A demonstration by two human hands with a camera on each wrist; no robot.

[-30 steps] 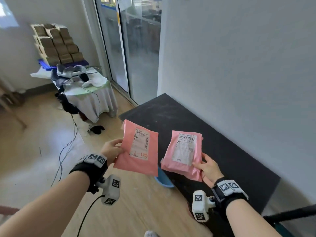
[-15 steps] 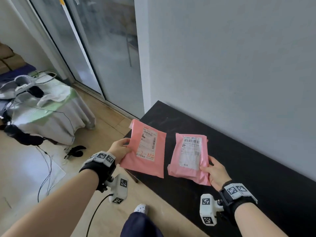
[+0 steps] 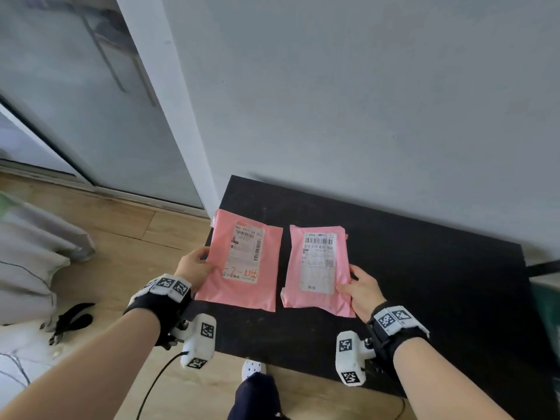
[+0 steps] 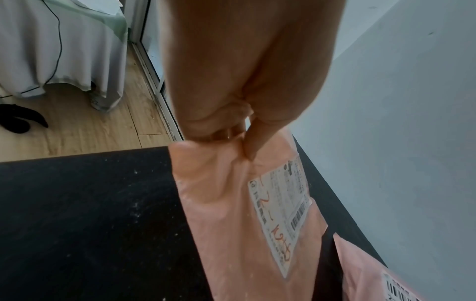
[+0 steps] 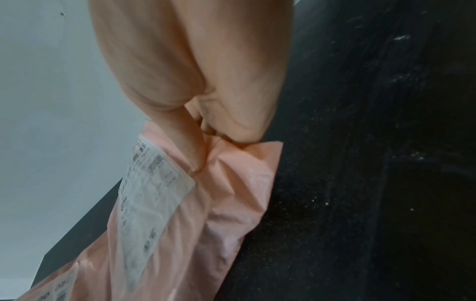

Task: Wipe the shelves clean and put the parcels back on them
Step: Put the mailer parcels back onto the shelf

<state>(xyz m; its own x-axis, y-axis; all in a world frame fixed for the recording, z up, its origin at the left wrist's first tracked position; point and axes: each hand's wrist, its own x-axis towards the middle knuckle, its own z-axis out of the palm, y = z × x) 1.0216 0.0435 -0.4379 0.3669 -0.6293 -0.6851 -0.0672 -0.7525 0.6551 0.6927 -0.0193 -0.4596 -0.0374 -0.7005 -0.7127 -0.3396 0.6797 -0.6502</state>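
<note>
- A person's left hand (image 3: 194, 269) pinches the left edge of a flat pink plastic mailer parcel with a white label and red handwriting (image 3: 242, 262), thumb on top.
- The right hand (image 3: 360, 287) pinches the right edge of a second, plumper pink plastic parcel with a white barcode label (image 3: 316, 268).
- From the head view, both parcels are side by side, labels up, over the left end of a black matte shelf (image 3: 409, 268) set against a grey wall (image 3: 363, 86); whether they touch the shelf cannot be told from above.
- The left wrist view adds the grip — thumb and curled fingers (image 4: 213, 126) bunch the plastic of the first parcel (image 4: 231, 213), with pale specks on the shelf top (image 4: 90, 213) beside it.
- The right wrist view shows the thumb (image 5: 190, 146) pressed by the label of the second parcel (image 5: 226, 183) — more pale specks on the shelf (image 5: 360, 163).
- Only the head view shows the wooden floor (image 3: 121, 237), a glass sliding door (image 3: 75, 116) and a grey cloth-draped table (image 3: 30, 262) to the left.
</note>
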